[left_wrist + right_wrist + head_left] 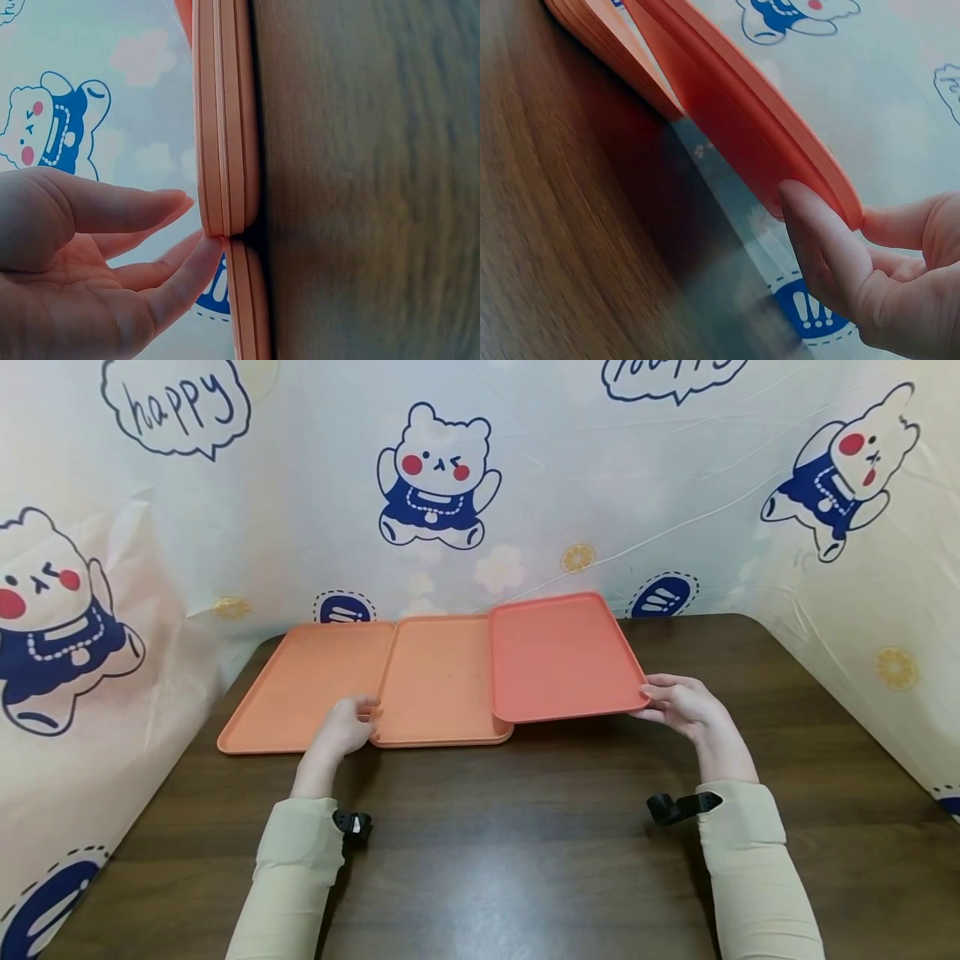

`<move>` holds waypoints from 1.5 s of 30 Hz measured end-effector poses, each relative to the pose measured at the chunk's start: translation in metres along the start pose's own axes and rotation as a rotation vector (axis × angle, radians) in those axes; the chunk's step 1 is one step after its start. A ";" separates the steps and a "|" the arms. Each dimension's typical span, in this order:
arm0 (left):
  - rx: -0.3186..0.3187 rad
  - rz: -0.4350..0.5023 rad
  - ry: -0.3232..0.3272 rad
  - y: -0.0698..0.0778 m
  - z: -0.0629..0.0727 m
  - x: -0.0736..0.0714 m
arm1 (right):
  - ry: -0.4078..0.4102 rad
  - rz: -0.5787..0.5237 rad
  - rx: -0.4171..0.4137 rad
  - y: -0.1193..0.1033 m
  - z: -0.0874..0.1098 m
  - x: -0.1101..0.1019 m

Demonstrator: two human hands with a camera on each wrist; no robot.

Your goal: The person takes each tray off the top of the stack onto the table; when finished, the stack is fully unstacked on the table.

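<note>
A coral-red tray [566, 656] is raised at its right side, its left edge overlapping the middle stack in the head view. My right hand [678, 703] pinches its front right corner, the tray's underside [727, 150] showing in the right wrist view. At the seam between the left orange tray [307, 685] and the middle orange stack [442, 681] is my left hand [348, 725]. In the left wrist view, fingertips [214, 244] of that hand touch the corner of the stacked trays [225, 135], thumb apart from the rim.
Dark wooden table [487, 827] lies under the trays, its front part nearest me. Behind stands a pale printed cloth [562, 468] with cartoon bears. Black camera straps [682, 807] circle both sleeved wrists.
</note>
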State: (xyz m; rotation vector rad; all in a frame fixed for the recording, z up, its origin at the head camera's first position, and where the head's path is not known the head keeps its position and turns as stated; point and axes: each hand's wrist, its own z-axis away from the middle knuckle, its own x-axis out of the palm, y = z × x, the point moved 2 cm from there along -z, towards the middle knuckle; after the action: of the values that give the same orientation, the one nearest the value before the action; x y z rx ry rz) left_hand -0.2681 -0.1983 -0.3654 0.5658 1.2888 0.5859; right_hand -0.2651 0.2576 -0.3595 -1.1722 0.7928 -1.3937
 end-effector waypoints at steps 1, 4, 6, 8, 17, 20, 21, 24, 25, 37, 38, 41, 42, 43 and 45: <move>-0.004 -0.002 -0.001 0.000 0.000 0.000 | -0.002 -0.001 0.000 0.000 0.000 -0.002; -0.012 -0.005 -0.003 -0.002 -0.002 0.001 | -0.004 0.002 0.000 0.000 0.001 -0.007; -0.017 -0.006 -0.004 -0.002 -0.002 0.001 | 0.000 0.006 0.005 0.001 0.002 -0.010; -0.019 -0.013 -0.002 -0.002 -0.003 0.001 | 0.003 0.013 0.010 0.001 0.003 -0.013; -0.018 -0.073 0.026 -0.001 -0.002 -0.002 | -0.029 -0.032 0.000 0.003 0.005 -0.025; -0.037 -0.084 0.029 -0.001 -0.001 -0.003 | -0.017 -0.023 0.012 0.003 0.005 -0.027; -0.042 -0.087 0.029 -0.001 -0.001 -0.004 | -0.013 -0.016 0.014 0.003 0.006 -0.027; -0.049 -0.097 0.033 -0.002 0.000 -0.005 | -0.004 0.000 0.018 0.002 0.006 -0.030; -0.051 -0.099 0.036 -0.003 0.000 -0.005 | -0.002 0.004 0.017 0.002 0.007 -0.030; -0.056 -0.110 0.058 -0.003 0.001 -0.004 | 0.005 0.017 0.025 0.005 0.005 -0.034; -0.057 -0.111 0.058 -0.003 0.001 -0.004 | 0.005 0.020 0.026 0.005 0.004 -0.034; -0.065 -0.110 0.060 -0.002 0.001 -0.004 | 0.002 0.018 0.026 0.006 0.004 -0.034; -0.065 -0.111 0.060 -0.002 0.000 -0.004 | -0.002 0.017 0.026 0.006 0.003 -0.034; -0.065 -0.113 0.060 -0.002 0.001 -0.003 | -0.004 0.016 0.028 0.007 0.003 -0.033; -0.066 -0.112 0.060 -0.002 0.000 -0.003 | -0.006 0.012 0.035 0.008 0.002 -0.033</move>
State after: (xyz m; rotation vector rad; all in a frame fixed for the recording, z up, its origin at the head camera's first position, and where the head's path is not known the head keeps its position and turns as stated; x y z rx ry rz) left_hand -0.2681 -0.2022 -0.3647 0.4213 1.3437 0.5540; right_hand -0.2635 0.2891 -0.3732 -1.1424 0.7668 -1.3887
